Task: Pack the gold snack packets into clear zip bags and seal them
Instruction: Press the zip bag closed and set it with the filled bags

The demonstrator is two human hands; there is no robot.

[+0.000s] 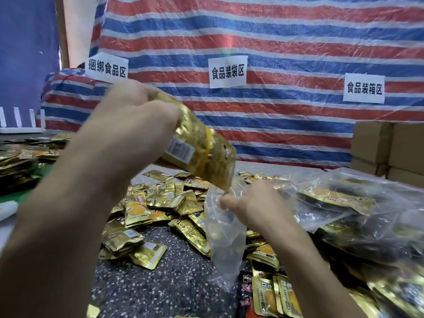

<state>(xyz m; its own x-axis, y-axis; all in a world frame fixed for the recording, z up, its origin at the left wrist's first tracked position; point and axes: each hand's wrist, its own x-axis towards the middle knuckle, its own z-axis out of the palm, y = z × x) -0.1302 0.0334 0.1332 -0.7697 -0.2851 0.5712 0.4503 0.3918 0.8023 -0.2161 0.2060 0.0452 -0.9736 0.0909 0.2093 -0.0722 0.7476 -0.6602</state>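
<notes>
At the far left a low heap of gold packets (20, 161) lies on the bench edge, below a white rack (20, 120). The left hand (135, 115) is raised above the bench (149, 290), its fingers curled tight round the upper end of a bundle (202, 148) of gold packets. A yellow band goes round the bundle and a barcode label faces the camera. The bundle tilts down to the right, and its lower corner meets the mouth of a clear zip bag (223, 239); I cannot tell whether the tip is inside. Under it, loose packets (160, 203) are strewn over the speckled bench top. The bag hangs limp and looks empty, its bottom near the bench. The right hand (250, 205) pinches the bag's rim between thumb and fingers, holding the mouth up. To the right lies a stack of filled bags (358, 203), gold packets showing through the plastic, with more packets in front near the lower edge. Brown boxes (390, 148) stand stacked at the far right. A red, white and blue striped tarp (275, 31) hangs behind everything and carries three paper signs (227, 71)
</notes>
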